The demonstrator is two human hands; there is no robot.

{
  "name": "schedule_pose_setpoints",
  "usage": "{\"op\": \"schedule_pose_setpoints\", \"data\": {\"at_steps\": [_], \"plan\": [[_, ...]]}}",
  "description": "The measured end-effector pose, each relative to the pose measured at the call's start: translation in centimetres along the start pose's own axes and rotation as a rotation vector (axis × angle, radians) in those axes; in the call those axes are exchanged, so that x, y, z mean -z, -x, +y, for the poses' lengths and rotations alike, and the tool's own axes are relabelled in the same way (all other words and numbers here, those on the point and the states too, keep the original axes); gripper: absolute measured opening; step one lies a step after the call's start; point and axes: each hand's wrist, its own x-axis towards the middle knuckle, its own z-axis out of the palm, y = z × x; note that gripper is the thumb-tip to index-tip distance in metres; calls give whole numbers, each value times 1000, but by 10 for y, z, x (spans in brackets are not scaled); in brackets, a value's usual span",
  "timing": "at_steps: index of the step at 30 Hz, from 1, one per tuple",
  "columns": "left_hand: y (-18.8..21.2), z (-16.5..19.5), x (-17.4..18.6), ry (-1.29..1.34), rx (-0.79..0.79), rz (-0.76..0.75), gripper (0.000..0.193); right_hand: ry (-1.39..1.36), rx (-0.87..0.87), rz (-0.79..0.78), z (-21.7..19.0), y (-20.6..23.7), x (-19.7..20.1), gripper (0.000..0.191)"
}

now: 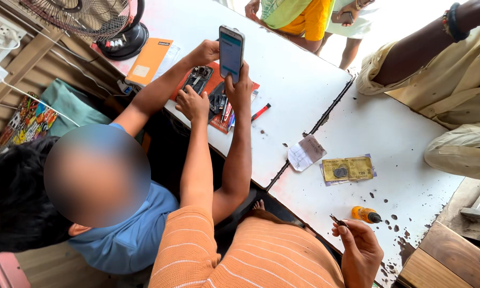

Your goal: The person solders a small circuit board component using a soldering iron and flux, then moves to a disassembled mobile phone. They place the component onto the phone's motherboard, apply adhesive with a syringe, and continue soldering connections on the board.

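My left hand (192,104), on an arm in an orange striped sleeve, rests with curled fingers on a red work mat (214,85). It lies beside an opened dark phone (199,78) and several small tools; whether it grips anything is hidden. My right hand (359,249) is low at the right, by the table edge. It pinches a small dark part (337,220) between the fingertips. A person in a blue shirt (128,234) next to me holds up a smartphone (231,52) over the mat.
On the white table (304,69) lie an orange-handled screwdriver (366,214), a banknote with a coin on it (349,169), a folded paper slip (305,153), a red pen (260,112) and an orange notebook (149,60). A fan (98,21) stands far left. Other people stand across the table.
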Motion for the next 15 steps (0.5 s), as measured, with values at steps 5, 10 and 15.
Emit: {"op": "schedule_pose_setpoints", "data": {"at_steps": [5,10,15], "plan": [[-12,-2,-3,-23,-3,-2,46,15,-5,0,-1,-2,-7,17],[-15,1,-4,-45,-25,-8,52,-35,8,-31,-4,1,-8,16],[-10,4,3,-77,-73,7,58,-18,-32,-13,-9,7,-6,19]]}}
